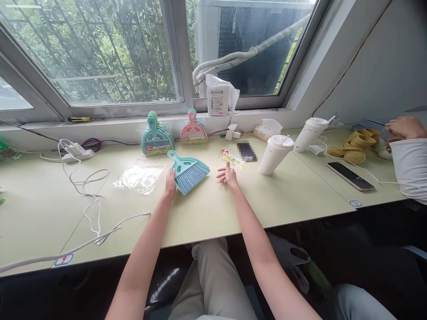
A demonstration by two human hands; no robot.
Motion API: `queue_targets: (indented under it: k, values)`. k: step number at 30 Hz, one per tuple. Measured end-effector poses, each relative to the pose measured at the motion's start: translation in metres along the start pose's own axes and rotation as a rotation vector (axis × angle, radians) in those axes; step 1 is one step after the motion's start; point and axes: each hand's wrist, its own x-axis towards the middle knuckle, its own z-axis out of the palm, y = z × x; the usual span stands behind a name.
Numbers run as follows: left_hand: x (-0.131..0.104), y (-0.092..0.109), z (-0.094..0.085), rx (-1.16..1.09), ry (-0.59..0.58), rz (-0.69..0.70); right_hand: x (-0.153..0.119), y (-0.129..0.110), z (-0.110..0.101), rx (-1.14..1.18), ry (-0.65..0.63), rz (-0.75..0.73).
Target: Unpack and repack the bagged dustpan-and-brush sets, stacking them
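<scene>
A pale counter (pixel 207 218) spans the view, a teal dustpan with brush (pixel 191 172) at its middle. The left hand (pixel 170 182) grips the dustpan's left edge; the right hand (pixel 229 176), fingers loosely open, is just beside a printed card (pixel 232 158).

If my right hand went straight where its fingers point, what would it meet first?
Your right hand would likely meet the teal plastic dustpan-and-brush set in your left hand; depth is unclear.
</scene>
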Motion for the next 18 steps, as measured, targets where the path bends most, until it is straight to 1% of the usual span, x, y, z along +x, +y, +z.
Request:
queue_targets:
  k: [1, 2, 3, 5, 7, 8, 10, 13, 15, 17, 18]
  values:
    - [-0.002, 0.000, 0.006, 0.013, 0.003, -0.003, -0.002, 0.002, 0.004, -0.082, 0.012, -0.055]
    - [-0.005, 0.000, 0.012, 0.030, 0.000, -0.006, -0.006, 0.003, 0.010, -0.172, 0.023, -0.145]
    - [-0.009, 0.001, 0.019, 0.056, -0.031, -0.006, -0.012, 0.004, 0.017, -0.268, 0.034, -0.257]
    - [-0.018, 0.002, 0.032, 0.104, -0.124, 0.010, -0.025, 0.004, 0.032, -0.464, 0.055, -0.472]
    - [-0.029, 0.005, 0.042, 0.132, -0.219, 0.047, -0.035, 0.003, 0.044, -0.637, 0.046, -0.591]
    - [-0.033, 0.007, 0.045, 0.137, -0.251, 0.068, -0.039, 0.002, 0.048, -0.707, 0.044, -0.613]
    - [-0.039, 0.012, 0.048, 0.135, -0.276, 0.097, -0.041, 0.001, 0.051, -0.804, 0.063, -0.615]
    - [-0.038, 0.016, 0.042, 0.104, -0.300, 0.091, -0.039, 0.001, 0.052, -0.853, 0.105, -0.585]
    - [-0.030, 0.015, 0.034, 0.078, -0.345, 0.057, -0.037, 0.001, 0.054, -0.800, 0.109, -0.573]
    - [-0.019, 0.011, 0.023, 0.090, -0.372, 0.021, -0.037, -0.002, 0.057, -0.626, 0.056, -0.550]
    - [-0.012, 0.008, 0.016, 0.128, -0.333, 0.008, -0.037, -0.004, 0.057, -0.513, 0.010, -0.527]
